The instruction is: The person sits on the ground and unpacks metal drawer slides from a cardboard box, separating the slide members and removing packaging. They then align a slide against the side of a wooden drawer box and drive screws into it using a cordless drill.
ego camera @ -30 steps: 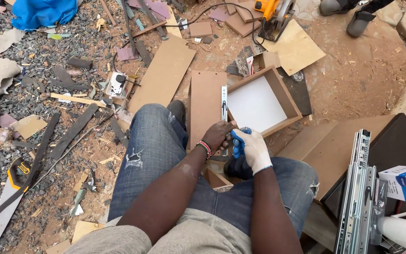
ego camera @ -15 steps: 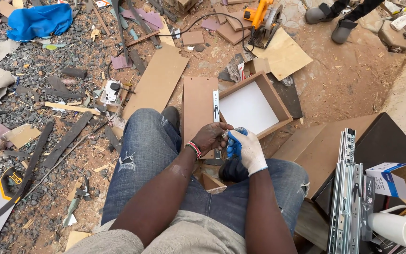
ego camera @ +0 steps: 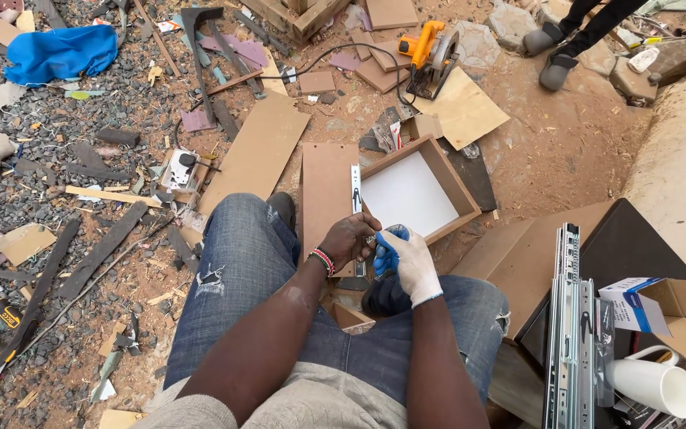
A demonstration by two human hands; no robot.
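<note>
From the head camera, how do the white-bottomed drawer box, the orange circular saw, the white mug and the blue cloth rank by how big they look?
Largest to smallest, as they appear:
1. drawer box
2. blue cloth
3. orange circular saw and white mug: these look alike, and the mug sits much nearer the camera, so I would not rank them.

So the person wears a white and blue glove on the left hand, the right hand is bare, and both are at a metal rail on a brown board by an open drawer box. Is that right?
Not quite: the sides are swapped. The head view shows the glove on the right hand, and the left hand is bare. The rest holds: both are at the metal rail on the brown board, beside the open drawer box.
</note>
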